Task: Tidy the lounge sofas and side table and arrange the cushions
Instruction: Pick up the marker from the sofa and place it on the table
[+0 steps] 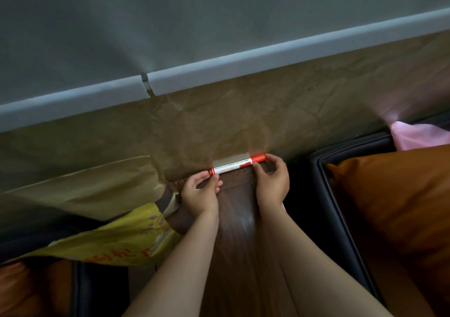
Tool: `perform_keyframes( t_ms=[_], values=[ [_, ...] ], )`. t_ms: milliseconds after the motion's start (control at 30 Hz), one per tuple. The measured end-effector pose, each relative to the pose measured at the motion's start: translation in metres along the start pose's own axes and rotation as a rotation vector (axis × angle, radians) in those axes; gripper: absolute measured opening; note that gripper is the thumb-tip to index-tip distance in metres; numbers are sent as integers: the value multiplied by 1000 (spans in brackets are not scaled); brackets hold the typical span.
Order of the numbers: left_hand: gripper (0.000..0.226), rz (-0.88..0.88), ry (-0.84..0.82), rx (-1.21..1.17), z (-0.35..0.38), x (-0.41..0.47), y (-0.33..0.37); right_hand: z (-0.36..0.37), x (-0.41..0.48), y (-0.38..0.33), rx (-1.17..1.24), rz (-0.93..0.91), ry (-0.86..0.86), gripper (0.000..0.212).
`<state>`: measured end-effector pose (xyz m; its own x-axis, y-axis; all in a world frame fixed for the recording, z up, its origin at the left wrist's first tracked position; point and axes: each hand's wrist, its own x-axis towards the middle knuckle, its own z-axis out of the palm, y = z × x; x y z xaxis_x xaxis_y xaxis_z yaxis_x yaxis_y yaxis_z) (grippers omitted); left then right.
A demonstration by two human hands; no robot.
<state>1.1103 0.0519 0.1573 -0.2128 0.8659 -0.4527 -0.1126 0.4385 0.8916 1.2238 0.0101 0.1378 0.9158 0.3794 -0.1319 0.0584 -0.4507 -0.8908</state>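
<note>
Both hands, left hand [200,190] and right hand [272,180], are pinching the ends of a red-white marker [237,164] at the side table's [239,231] far edge (wall side); tidying step, probably setting it down flat next

Both my arms stretch toward twelve o'clock. My left hand [201,193] pinches the marker [237,165] at nine o'clock, my right hand [271,182] at three.

Lounge, dark sofa [341,146] (orange cushion [401,207]), side table [243,256]
</note>
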Motion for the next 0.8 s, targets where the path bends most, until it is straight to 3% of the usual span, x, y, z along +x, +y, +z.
perform_keyframes(
  t_ms=[200, 433, 600, 800],
  values=[
    [20, 13, -27, 17, -2, -1, -1, -3, 0, 2, -24, -15, -15, 31],
    [25, -18, -85, 30, -13, -10, -2, -16, -14, 3, 12, -28, -149, 58],
    [25, -72, -109, 44, -31, -35, -7, -29, -60, 7, 142, 14, -218, 59],
    [20, -138, -189, 142, -83, -85, -34, -63, -137, 28, 117, 13, -332, 55]
  ],
)
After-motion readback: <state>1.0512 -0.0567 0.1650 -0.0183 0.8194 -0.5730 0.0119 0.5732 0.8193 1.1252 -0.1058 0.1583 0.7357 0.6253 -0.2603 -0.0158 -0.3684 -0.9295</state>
